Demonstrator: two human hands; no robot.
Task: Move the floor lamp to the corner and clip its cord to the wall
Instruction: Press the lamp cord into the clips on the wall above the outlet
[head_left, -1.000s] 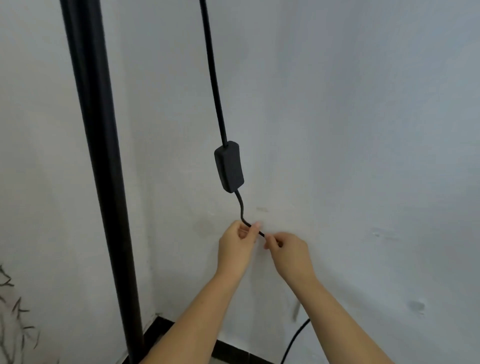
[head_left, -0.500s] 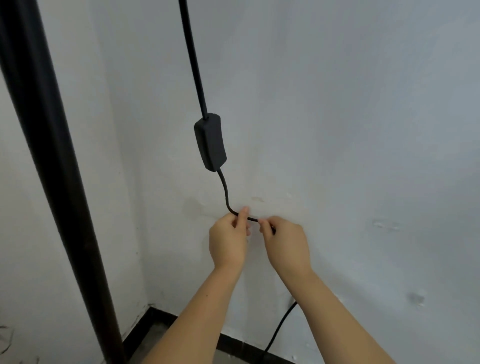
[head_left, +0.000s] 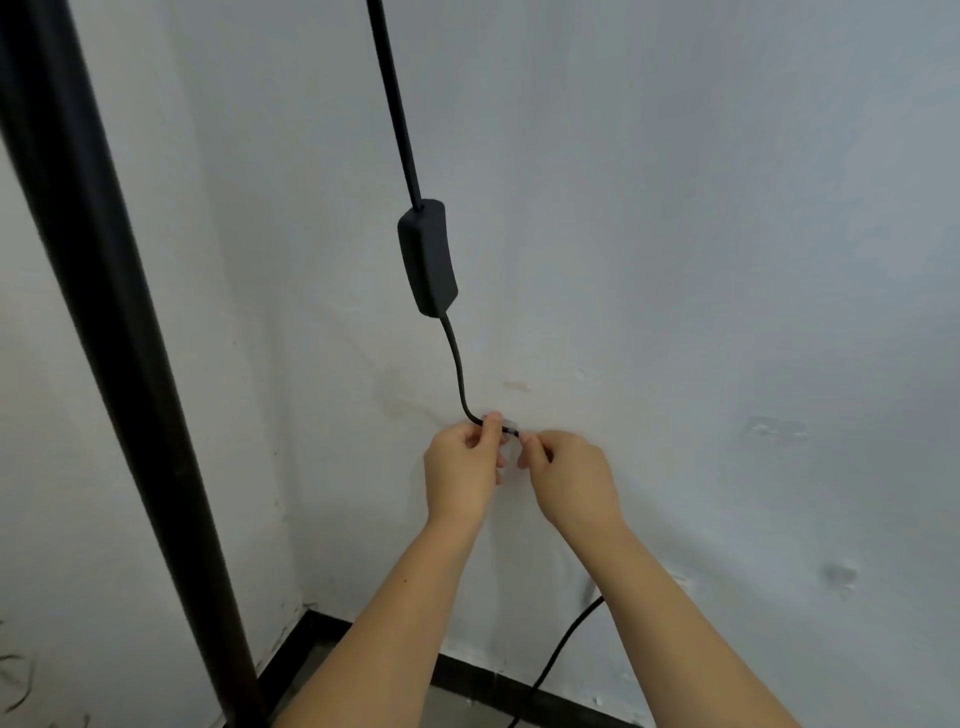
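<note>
Pinching the thin black lamp cord (head_left: 460, 374) at six o'clock below its switch, left hand (head_left: 460, 475) and right hand (head_left: 571, 480) should press it squarely into the small clear wall clip (head_left: 511, 434).

Both grips meet on the cord (head_left: 459, 374), pressed close against the wall (head_left: 727, 260), which blocks any reach beyond them. Above the grips the inline switch (head_left: 427, 257) hangs in the way. Well to the left the lamp pole (head_left: 111, 332) slants across. Right of the grips the wall face is bare, and below them room stays open down to the floor (head_left: 322, 670).
</note>
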